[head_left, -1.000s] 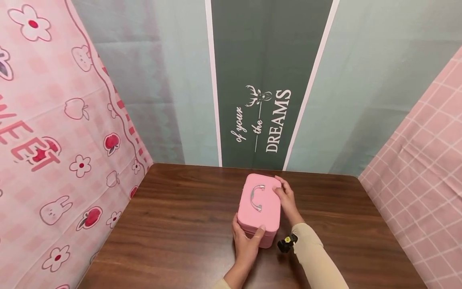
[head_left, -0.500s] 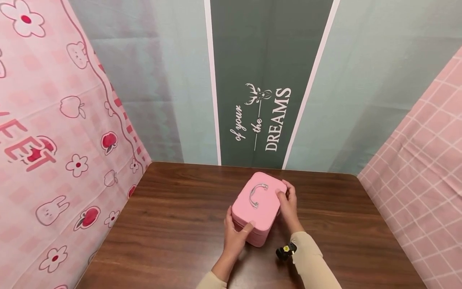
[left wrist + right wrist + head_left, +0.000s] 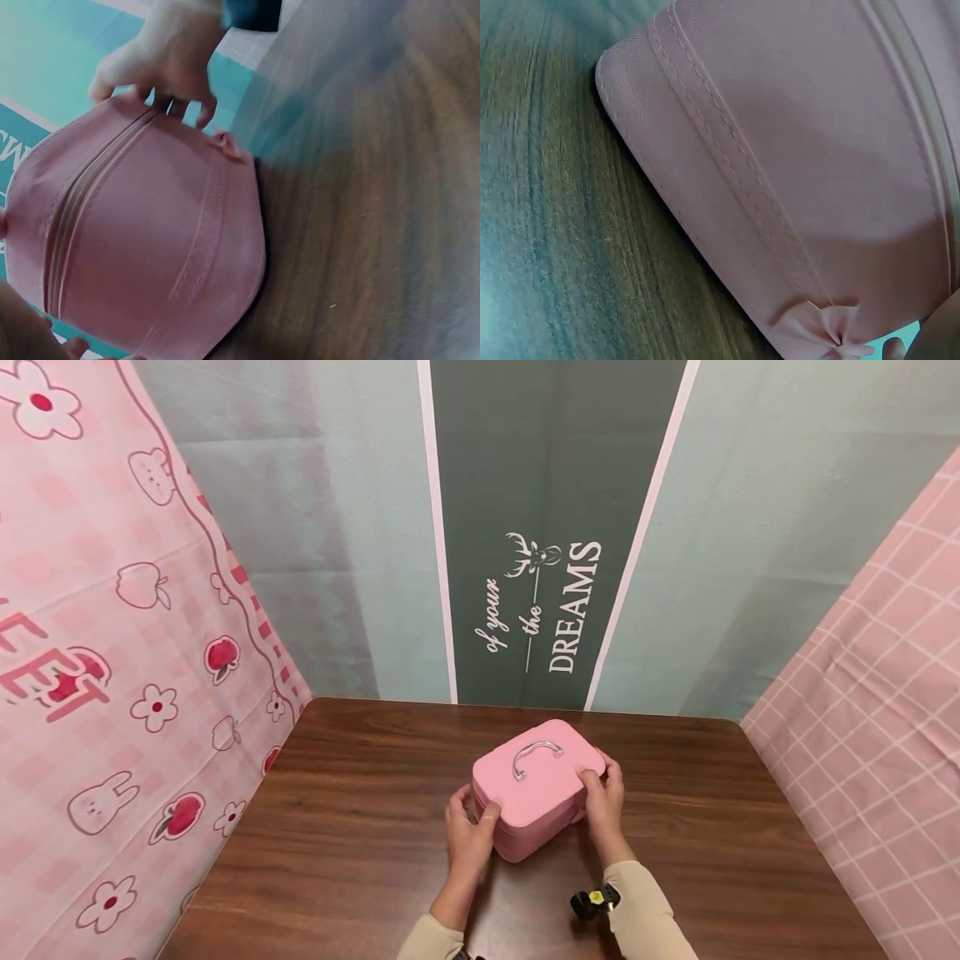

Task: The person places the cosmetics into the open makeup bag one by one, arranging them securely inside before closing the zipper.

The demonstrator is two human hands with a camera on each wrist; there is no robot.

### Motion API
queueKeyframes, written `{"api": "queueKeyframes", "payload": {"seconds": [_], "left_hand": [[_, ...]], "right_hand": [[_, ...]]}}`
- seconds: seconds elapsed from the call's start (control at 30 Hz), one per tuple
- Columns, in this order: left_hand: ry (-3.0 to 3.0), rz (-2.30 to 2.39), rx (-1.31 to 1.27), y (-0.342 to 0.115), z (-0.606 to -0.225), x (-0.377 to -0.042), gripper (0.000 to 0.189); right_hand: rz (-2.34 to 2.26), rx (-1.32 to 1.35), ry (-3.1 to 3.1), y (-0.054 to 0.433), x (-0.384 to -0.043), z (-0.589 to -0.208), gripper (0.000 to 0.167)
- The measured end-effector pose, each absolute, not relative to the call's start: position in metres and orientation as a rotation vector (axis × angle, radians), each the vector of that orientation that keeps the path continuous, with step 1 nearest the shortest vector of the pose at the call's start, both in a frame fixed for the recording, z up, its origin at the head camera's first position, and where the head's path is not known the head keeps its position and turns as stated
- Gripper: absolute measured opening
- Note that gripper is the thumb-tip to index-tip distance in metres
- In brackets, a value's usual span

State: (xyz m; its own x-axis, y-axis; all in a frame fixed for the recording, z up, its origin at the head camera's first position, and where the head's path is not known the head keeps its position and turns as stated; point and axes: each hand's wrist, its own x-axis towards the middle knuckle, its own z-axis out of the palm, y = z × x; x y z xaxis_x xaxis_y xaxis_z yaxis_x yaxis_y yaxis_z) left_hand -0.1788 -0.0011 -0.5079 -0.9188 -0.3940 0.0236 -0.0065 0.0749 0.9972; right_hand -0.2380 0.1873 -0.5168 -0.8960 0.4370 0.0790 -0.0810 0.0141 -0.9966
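A pink zip-up cosmetic case point(image 3: 536, 772) stands upright on the wooden table, turned at an angle, its lid down. A curved silver handle point(image 3: 536, 753) tops the lid. My left hand point(image 3: 468, 843) grips the case's left corner, thumb on the lid's edge. At the right end, my right hand point(image 3: 603, 797) holds it with the thumb on top and fingers down the side. The left wrist view shows the zip point(image 3: 82, 195) running shut around the case, with the right hand's fingers at the far end. A small pink bow point(image 3: 829, 326) decorates the lower side.
The brown wooden table point(image 3: 360, 827) extends on both sides of the case. Behind it hangs a green and grey cloth point(image 3: 562, 460) with white lettering. Pink patterned cloth point(image 3: 172, 693) hangs at the left, and pink checked cloth point(image 3: 885, 693) at the right.
Both hands have turned the case clockwise on the table. The left hand has shifted left and the right hand slightly right and nearer, both keeping hold.
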Motion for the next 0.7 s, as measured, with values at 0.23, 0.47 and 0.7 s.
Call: {"api": "queueKeyframes", "payload": {"seconds": [0.23,0.47,0.7], "left_hand": [[-1.982,-2.046,0.323,-0.005,-0.501,-0.19,0.044],[-1.953,-2.013,0.326,-0.007,-0.502,-0.201,0.034],[-1.97,-1.936,0.331,-0.011,-0.505,-0.214,0.025]], "right_hand": [[1.969,-0.33,-1.878,0.184,-0.224,-0.515,0.045],[1.982,-0.345,-1.814,0.176,-0.212,-0.521,0.05],[1.971,-0.361,-1.74,0.166,-0.203,-0.52,0.054]]}}
